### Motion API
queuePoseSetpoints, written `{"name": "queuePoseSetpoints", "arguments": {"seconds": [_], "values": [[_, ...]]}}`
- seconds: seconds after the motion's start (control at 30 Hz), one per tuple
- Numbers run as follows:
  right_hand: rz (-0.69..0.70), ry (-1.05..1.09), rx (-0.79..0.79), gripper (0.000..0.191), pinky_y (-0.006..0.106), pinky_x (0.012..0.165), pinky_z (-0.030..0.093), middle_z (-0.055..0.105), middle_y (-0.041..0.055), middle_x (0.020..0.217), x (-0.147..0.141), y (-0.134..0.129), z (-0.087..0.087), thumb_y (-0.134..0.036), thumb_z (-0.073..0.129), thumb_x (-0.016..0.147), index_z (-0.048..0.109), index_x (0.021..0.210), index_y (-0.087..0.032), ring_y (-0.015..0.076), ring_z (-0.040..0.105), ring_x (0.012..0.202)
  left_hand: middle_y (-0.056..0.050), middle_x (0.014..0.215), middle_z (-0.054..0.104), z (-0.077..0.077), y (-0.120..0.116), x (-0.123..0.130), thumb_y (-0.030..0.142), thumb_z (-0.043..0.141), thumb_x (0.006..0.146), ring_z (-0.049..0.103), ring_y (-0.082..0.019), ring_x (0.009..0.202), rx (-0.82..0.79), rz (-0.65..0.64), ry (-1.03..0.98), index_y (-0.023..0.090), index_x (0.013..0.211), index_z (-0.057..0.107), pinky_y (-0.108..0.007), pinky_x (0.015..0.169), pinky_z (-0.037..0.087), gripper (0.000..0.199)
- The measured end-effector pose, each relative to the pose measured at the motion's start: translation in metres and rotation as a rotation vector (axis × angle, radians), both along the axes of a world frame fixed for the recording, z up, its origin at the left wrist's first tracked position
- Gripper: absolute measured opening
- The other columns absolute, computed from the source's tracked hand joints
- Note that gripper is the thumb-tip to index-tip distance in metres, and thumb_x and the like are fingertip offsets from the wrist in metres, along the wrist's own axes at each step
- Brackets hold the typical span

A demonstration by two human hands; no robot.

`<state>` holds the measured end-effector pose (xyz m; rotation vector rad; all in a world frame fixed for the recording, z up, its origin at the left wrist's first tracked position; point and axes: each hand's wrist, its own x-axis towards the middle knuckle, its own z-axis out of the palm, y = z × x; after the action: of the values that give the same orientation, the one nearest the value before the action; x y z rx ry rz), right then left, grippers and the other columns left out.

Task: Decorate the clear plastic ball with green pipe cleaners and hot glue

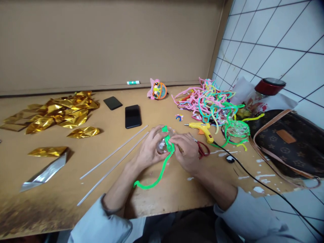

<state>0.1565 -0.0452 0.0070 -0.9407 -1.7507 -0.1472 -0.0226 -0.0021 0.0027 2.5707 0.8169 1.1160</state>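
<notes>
Near the table's front edge, my left hand (149, 148) is wrapped round a clear plastic ball (161, 145). A fuzzy green strip (163, 168) lies across the ball, and its loose end hangs down and curls to the left. From the right, my right hand (186, 150) pinches the green strip against the ball. Just beyond my right hand lies a yellow glue gun (201, 127), its nozzle pointing left. Red-handled scissors (203, 149) are partly hidden behind my right hand.
Gold foil pieces (73, 109) spread over the left side. Two clear sticks (113, 167) and two phones (133, 116) lie left of my hands. Tangled colourful strips (202, 99), a brown bag (291, 141) and a red-lidded jar (270, 86) are at the right. The black cord (249, 171) runs down right.
</notes>
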Motion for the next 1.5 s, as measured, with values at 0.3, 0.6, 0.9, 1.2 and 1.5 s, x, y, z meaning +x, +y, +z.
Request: {"name": "queuePoseSetpoints", "arguments": {"seconds": [0.3, 0.6, 0.9, 1.2, 1.5], "values": [[0.000, 0.043, -0.047, 0.017, 0.032, 0.075, 0.053, 0.075, 0.0034, 0.087, 0.000, 0.001, 0.001, -0.010, 0.053, 0.090, 0.066, 0.090, -0.022, 0.0176, 0.069, 0.084, -0.018, 0.137, 0.050, 0.004, -0.002, 0.002, 0.037, 0.074, 0.081, 0.055, -0.033, 0.127, -0.012, -0.011, -0.015, 0.022, 0.127, 0.051, -0.050, 0.102, 0.051, 0.053], [-0.116, -0.083, 0.021, 0.013, 0.030, 0.071, 0.052, 0.072, 0.0058, 0.084, 0.003, 0.006, -0.002, -0.017, 0.055, 0.094, 0.065, 0.087, -0.020, 0.0175, 0.066, 0.080, -0.017, 0.135, 0.051, 0.005, -0.003, 0.005, 0.035, 0.073, 0.081, 0.056, -0.031, 0.126, 0.026, -0.014, -0.024, 0.023, 0.128, 0.046, -0.048, 0.101, 0.053, 0.056], [-0.190, -0.163, 0.071, 0.012, 0.029, 0.067, 0.047, 0.071, 0.0054, 0.079, -0.003, 0.003, -0.004, -0.016, 0.054, 0.095, 0.064, 0.087, -0.018, 0.0167, 0.064, 0.075, -0.019, 0.139, 0.048, 0.002, -0.003, 0.003, 0.037, 0.078, 0.077, 0.055, -0.033, 0.127, -0.002, -0.015, -0.009, 0.021, 0.129, 0.047, -0.049, 0.101, 0.052, 0.062], [-0.161, -0.122, 0.019, 0.018, 0.029, 0.067, 0.048, 0.070, 0.0052, 0.077, -0.006, 0.003, -0.001, -0.018, 0.051, 0.097, 0.064, 0.084, -0.019, 0.0168, 0.063, 0.073, -0.019, 0.144, 0.044, 0.007, -0.010, 0.001, 0.043, 0.070, 0.086, 0.051, -0.034, 0.132, -0.092, 0.011, 0.064, 0.023, 0.132, 0.050, -0.050, 0.103, 0.050, 0.054], [-0.166, -0.093, 0.026, 0.020, 0.028, 0.066, 0.049, 0.069, 0.0056, 0.076, -0.008, 0.003, -0.004, -0.016, 0.050, 0.097, 0.065, 0.085, -0.018, 0.0167, 0.063, 0.073, -0.021, 0.145, 0.044, 0.010, -0.011, 0.001, 0.043, 0.071, 0.086, 0.050, -0.036, 0.134, -0.100, 0.002, 0.069, 0.021, 0.132, 0.051, -0.053, 0.106, 0.048, 0.055]]}}
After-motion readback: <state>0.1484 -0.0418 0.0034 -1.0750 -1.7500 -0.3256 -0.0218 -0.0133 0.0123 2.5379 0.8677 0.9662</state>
